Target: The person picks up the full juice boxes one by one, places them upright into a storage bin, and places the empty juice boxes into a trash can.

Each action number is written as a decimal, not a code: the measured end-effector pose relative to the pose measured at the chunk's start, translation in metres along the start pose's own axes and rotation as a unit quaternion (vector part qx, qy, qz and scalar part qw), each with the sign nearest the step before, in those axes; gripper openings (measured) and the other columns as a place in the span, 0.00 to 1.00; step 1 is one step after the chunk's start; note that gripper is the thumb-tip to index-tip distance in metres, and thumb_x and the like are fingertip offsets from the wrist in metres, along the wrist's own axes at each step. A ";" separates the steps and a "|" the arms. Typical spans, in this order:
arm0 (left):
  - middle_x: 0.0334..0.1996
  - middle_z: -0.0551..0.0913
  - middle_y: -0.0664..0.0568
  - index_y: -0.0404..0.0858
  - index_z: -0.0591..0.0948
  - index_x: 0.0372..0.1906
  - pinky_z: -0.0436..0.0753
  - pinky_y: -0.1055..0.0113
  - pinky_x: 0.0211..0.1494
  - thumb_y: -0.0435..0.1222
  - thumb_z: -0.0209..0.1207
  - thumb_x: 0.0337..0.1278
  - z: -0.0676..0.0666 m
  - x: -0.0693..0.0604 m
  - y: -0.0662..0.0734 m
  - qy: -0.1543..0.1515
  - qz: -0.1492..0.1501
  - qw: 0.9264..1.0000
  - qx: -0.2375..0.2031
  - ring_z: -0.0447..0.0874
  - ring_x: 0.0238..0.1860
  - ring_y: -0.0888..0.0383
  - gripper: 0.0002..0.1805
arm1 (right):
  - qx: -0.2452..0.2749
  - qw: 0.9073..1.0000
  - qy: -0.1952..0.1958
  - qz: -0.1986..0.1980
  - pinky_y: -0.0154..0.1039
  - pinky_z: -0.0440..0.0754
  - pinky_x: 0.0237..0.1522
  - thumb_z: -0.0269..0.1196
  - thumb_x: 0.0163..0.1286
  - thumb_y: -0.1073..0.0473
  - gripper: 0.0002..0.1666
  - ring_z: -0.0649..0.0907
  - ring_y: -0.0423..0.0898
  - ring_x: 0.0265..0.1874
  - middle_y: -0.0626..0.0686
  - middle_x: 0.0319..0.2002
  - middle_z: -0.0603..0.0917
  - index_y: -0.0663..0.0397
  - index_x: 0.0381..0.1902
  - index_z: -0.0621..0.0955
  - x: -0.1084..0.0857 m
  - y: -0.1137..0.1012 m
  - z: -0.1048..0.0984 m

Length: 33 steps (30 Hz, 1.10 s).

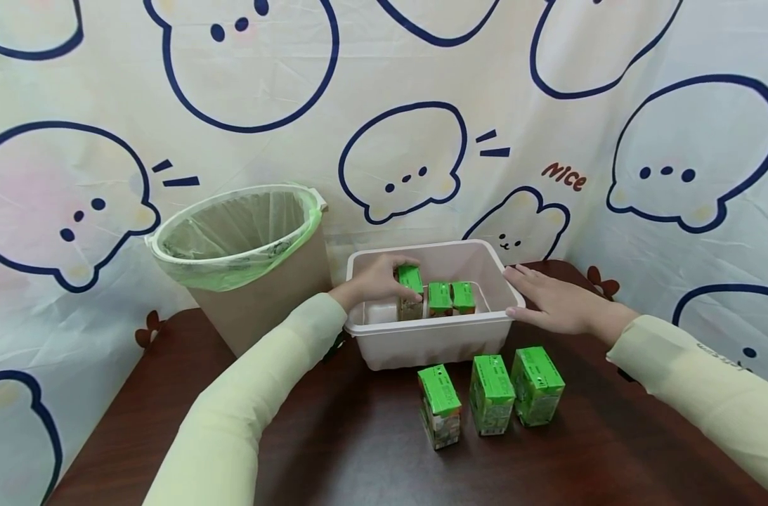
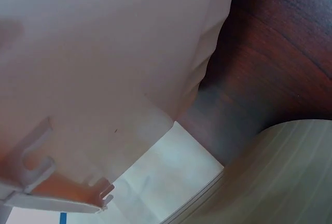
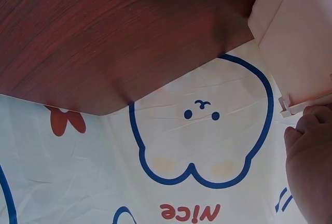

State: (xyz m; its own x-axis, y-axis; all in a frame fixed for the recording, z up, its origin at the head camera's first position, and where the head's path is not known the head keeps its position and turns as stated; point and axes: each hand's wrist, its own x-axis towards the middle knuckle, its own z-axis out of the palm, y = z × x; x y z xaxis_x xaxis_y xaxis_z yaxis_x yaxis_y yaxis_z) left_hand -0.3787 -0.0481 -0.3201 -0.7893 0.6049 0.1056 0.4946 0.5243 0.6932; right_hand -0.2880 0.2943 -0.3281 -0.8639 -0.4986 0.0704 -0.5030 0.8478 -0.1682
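Note:
Inside the pale plastic bin [image 1: 434,340], my left hand [image 1: 379,280] grips a green-topped carton [image 1: 410,280] near the bin's left end. Two more such cartons, one [image 1: 440,298] beside the other [image 1: 463,296], stand in the bin to the right of it. My right hand [image 1: 556,301] rests with extended fingers against the bin's right rim. In the right wrist view, part of that hand [image 3: 313,156] touches the rim of the bin [image 3: 303,37]. The left wrist view shows the outer wall of the bin [image 2: 104,68], and the left hand is hidden there.
Three green-topped cartons [image 1: 439,390] [image 1: 492,393] [image 1: 538,385] stand on the dark wooden table [image 1: 358,450] in front of the bin. A waste bin [image 1: 263,302] with a green liner stands at the left. Behind the table hangs a patterned cloth [image 1: 409,56].

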 end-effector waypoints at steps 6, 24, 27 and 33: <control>0.49 0.80 0.51 0.38 0.77 0.62 0.76 0.68 0.44 0.39 0.76 0.42 0.004 0.003 -0.001 -0.014 0.002 1.000 0.022 0.75 0.43 0.56 0.37 | 0.001 1.000 0.001 0.001 0.68 0.62 0.62 0.48 0.71 0.31 0.50 0.55 0.64 0.72 0.65 0.74 0.54 0.57 0.77 0.52 -0.001 -0.001 -0.001; 0.51 0.81 0.51 0.36 0.79 0.58 0.77 0.70 0.47 0.36 0.77 0.41 0.015 0.006 -0.007 -0.046 0.001 0.998 0.042 0.76 0.43 0.59 0.33 | -0.001 1.000 0.000 -0.001 0.66 0.60 0.64 0.48 0.71 0.31 0.50 0.55 0.63 0.72 0.64 0.75 0.53 0.57 0.77 0.51 -0.001 -0.002 -0.003; 0.53 0.81 0.50 0.35 0.79 0.59 0.76 0.69 0.49 0.36 0.77 0.41 0.016 0.006 -0.007 -0.052 0.001 0.998 0.043 0.76 0.45 0.58 0.34 | -0.001 1.000 -0.001 -0.002 0.66 0.60 0.64 0.48 0.71 0.31 0.50 0.55 0.63 0.72 0.64 0.75 0.53 0.58 0.77 0.51 -0.001 -0.001 -0.002; 0.58 0.79 0.49 0.35 0.77 0.61 0.74 0.67 0.56 0.36 0.77 0.41 0.017 0.007 -0.006 -0.059 0.002 0.997 0.057 0.75 0.53 0.59 0.36 | -0.003 1.000 0.000 -0.001 0.66 0.61 0.63 0.48 0.71 0.31 0.50 0.55 0.63 0.72 0.65 0.74 0.53 0.57 0.77 0.51 0.001 -0.001 0.000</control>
State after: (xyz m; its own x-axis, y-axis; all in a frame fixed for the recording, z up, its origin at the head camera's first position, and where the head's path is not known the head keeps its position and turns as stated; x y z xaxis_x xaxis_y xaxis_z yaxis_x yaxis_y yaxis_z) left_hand -0.3806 -0.0367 -0.3356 -0.7425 0.6695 0.0196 0.5415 0.5828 0.6059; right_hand -0.2883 0.2934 -0.3276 -0.8632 -0.5001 0.0697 -0.5044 0.8481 -0.1622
